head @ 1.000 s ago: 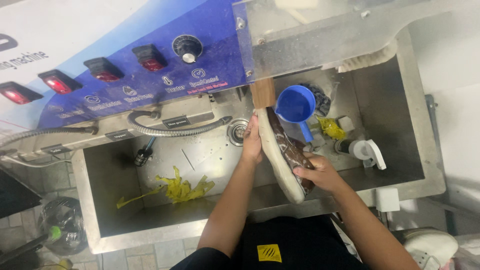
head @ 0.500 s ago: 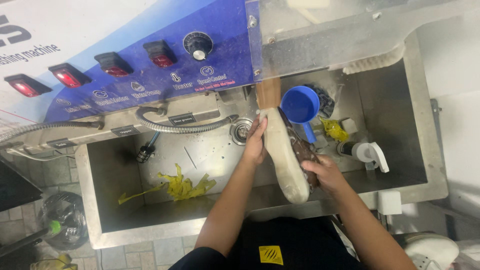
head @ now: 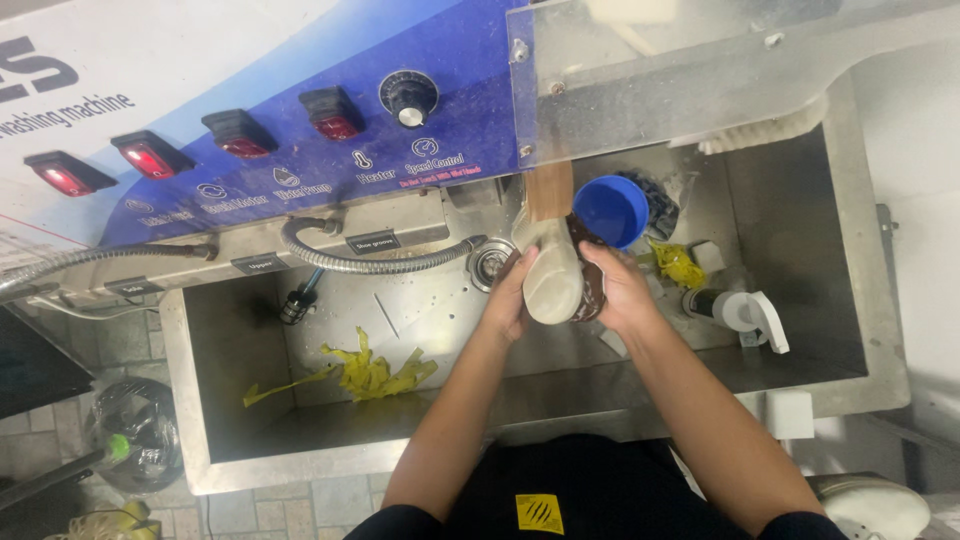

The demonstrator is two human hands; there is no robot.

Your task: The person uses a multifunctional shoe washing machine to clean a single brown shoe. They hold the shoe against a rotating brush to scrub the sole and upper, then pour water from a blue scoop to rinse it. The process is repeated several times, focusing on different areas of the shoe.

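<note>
Both my hands hold a brown shoe with a pale sole [head: 553,275] over a steel sink [head: 330,440]. The sole faces up toward me and the toe points at the machine's opening under a clear guard [head: 640,70]. My left hand [head: 512,295] grips the shoe's left side and my right hand [head: 618,290] wraps its right side. A wooden-handled brush part [head: 548,190] sits just above the shoe's toe.
A blue cup [head: 610,210] stands behind the shoe. A yellow cloth scrap [head: 375,372] lies on the sink floor, another yellow scrap [head: 678,265] and a white spray bottle [head: 735,310] to the right. A blue control panel [head: 300,130] with switches and a metal hose [head: 360,262] are at the back.
The shoe has turned from lying slanted to pointing toe-first at the machine, sole up. Both hands shifted up toward the machine with it.
</note>
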